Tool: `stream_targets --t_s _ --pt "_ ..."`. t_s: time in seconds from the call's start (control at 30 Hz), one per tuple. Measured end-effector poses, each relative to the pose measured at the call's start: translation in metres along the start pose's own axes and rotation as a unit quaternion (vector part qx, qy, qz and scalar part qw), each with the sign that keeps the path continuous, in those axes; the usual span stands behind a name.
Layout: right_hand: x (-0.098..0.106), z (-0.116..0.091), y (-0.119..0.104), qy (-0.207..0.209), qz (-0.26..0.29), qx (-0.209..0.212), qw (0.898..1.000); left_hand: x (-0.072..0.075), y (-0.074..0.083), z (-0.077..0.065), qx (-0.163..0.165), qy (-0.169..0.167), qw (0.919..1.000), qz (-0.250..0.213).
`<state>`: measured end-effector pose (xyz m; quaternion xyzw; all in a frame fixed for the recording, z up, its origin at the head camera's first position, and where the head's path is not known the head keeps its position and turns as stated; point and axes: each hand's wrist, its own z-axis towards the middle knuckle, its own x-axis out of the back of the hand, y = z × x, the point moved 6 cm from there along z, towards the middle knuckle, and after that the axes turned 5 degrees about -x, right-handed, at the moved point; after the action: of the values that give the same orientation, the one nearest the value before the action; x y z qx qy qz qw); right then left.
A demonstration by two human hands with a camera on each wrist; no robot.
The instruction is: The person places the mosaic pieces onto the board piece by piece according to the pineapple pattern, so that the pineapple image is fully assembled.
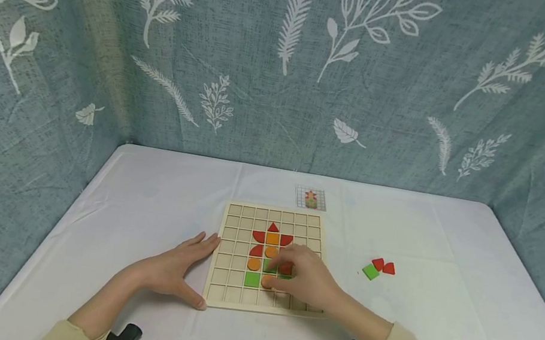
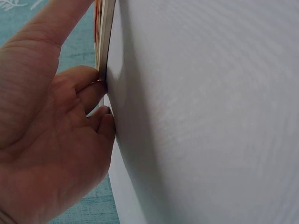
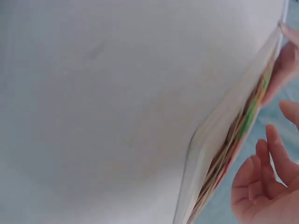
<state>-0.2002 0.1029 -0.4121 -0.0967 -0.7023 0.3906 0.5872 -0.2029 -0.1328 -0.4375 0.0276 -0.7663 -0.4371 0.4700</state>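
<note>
A light wooden grid board (image 1: 229, 278) lies on the white table, with coloured flat pieces in its middle cells. Among them are a red triangle (image 1: 273, 227), an orange square (image 1: 272, 239), an orange disc (image 1: 253, 264) and a green square (image 1: 252, 279). My left hand (image 1: 181, 266), fingers spread, touches the board's left edge with fingertips and thumb. Over the board's lower middle hovers my right hand (image 1: 305, 276), its thumb close to another orange disc (image 1: 267, 281). In the right wrist view that hand's fingers (image 3: 275, 149) are loosely bent and apart from the thumb, holding nothing visible. Its palm hides some cells.
Right of the board lie two red pieces (image 1: 389, 268) and a loose green square piece (image 1: 370, 272). A small printed card (image 1: 310, 198) with a gridded coloured figure lies behind the board. A blue-green leaf-patterned cloth (image 1: 250, 111) hangs around the white tabletop (image 1: 454, 257).
</note>
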Motion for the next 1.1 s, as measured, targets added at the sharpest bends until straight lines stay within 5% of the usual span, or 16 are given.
stream_targets --t_s 0.43,0.73,1.1 --pt "0.062 -0.033 0.062 0.087 0.086 -0.130 0.984 0.001 0.001 0.000 0.010 0.000 0.9999 0.003" --pt "0.097 -0.064 0.100 0.108 0.055 -0.200 0.972 0.000 0.002 -0.001 0.013 -0.006 0.9999 -0.004" --pt "0.123 -0.086 0.135 0.124 0.006 -0.232 0.965 0.002 0.002 0.000 0.012 -0.003 0.9999 -0.003"
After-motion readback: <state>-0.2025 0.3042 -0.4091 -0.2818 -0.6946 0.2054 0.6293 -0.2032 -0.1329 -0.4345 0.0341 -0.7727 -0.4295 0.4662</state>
